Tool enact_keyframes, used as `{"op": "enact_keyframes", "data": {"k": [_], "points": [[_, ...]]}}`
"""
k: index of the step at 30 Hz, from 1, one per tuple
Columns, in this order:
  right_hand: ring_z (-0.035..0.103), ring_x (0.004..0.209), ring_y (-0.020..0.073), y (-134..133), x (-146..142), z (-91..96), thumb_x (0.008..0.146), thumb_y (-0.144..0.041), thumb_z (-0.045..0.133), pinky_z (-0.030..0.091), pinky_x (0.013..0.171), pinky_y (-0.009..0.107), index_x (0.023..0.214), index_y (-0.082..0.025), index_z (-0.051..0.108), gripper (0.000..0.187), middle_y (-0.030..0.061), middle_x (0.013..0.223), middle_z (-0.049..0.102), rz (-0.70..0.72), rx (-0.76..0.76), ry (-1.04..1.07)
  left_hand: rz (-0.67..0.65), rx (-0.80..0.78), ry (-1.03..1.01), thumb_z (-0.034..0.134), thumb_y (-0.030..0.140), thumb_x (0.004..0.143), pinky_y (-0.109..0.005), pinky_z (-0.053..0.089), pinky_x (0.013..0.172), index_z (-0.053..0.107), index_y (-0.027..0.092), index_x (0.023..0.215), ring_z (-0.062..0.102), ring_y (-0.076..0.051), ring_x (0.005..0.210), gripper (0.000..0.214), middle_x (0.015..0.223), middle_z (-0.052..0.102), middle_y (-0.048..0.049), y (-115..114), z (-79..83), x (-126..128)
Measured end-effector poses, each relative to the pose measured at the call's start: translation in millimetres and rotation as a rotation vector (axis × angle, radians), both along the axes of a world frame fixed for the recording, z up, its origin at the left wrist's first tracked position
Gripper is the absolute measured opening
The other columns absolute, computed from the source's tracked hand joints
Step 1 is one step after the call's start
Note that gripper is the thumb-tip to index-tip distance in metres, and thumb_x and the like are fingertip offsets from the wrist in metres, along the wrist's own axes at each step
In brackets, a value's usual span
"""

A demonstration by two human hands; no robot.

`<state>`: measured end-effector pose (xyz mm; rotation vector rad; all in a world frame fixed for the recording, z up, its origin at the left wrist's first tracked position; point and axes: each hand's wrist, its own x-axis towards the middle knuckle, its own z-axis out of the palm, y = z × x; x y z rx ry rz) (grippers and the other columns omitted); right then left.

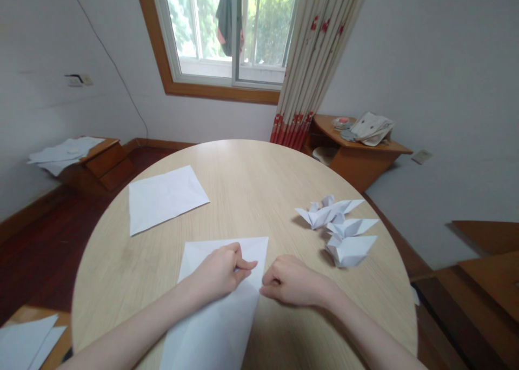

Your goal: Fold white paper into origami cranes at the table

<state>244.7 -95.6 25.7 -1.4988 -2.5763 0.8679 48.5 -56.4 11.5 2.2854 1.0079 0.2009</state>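
Observation:
A long sheet of white paper (208,332) with faint creases lies on the table in front of me, running off the bottom of the view. My left hand (221,270) rests on its upper part, fingers curled in, with thumb and forefinger pointing right; nothing shows in them. At the sheet's right edge my right hand (292,281) is closed, its thumb and forefinger pinched against that edge. Several folded white paper shapes (352,251) with pointed ends stand in a cluster to the right. Farther left lies another flat stack or sheet of white paper (168,199).
The round wooden table (243,191) has a curved edge. Behind it are a window (231,34) and a patterned curtain (308,61). A corner shelf (357,162) holds a cloth bag (373,127). More papers lie on a low cabinet (107,162) and at the lower left.

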Motion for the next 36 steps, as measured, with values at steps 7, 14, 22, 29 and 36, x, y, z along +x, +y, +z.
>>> {"op": "enact_keyframes", "data": {"k": [7, 14, 22, 29, 36], "points": [[0.017, 0.049, 0.0091, -1.1, -1.9, 1.9, 0.074, -0.013, 0.060, 0.014, 0.049, 0.026, 0.043, -0.016, 0.040, 0.037, -0.0089, 0.048, 0.017, 0.007, 0.017, -0.003, -0.005, 0.009, -0.023, 0.052, 0.027, 0.089, -0.024, 0.036, 0.058, 0.075, 0.026, 0.099, 0.054, -0.014, 0.065, 0.025, 0.077, 0.056, -0.0021, 0.2, -0.9, -0.5], [0.017, 0.047, 0.0073, -1.8, -0.7, 0.5, 0.073, -0.014, 0.060, 0.013, 0.048, 0.025, 0.044, -0.015, 0.035, 0.039, -0.0093, 0.047, 0.018, 0.011, 0.037, 0.024, 0.110, -0.033, -0.100, 0.062, 0.022, 0.077, -0.025, 0.040, 0.063, 0.071, 0.017, 0.088, 0.057, -0.015, 0.067, 0.014, 0.076, 0.063, -0.0017, 2.2, 1.8, 0.1], [0.027, 0.047, 0.0072, 7.1, 9.5, 0.4, 0.084, -0.021, 0.054, 0.018, 0.049, 0.024, 0.048, -0.016, 0.040, 0.039, -0.0080, 0.048, 0.028, -0.118, 0.141, 0.077, 0.127, -0.037, -0.110, 0.056, 0.015, 0.074, -0.024, 0.038, 0.061, 0.059, 0.017, 0.085, 0.054, -0.015, 0.067, 0.012, 0.077, 0.060, -0.0001, 9.8, 4.4, -3.7], [0.055, 0.077, 0.0175, 11.5, 12.4, -3.9, 0.094, -0.025, 0.045, 0.042, 0.069, 0.029, 0.079, -0.018, 0.057, 0.020, 0.0045, 0.081, 0.061, -0.250, 0.434, 0.317, 0.135, 0.117, -0.011, 0.065, 0.030, 0.077, -0.028, 0.038, 0.065, 0.051, 0.019, 0.081, 0.055, -0.018, 0.074, 0.018, 0.083, 0.058, -0.0014, 2.9, -1.9, 0.4], [0.057, 0.104, 0.0215, 11.0, 11.2, -12.6, 0.095, -0.019, 0.043, 0.043, 0.092, 0.040, 0.108, -0.019, 0.062, 0.023, 0.0095, 0.110, 0.065, -0.073, 0.463, 0.370, 0.146, 0.194, 0.036, 0.070, 0.040, 0.074, -0.031, 0.039, 0.069, 0.046, 0.020, 0.079, 0.055, -0.022, 0.080, 0.031, 0.086, 0.057, -0.0032, -4.4, -10.0, 8.0]]}}
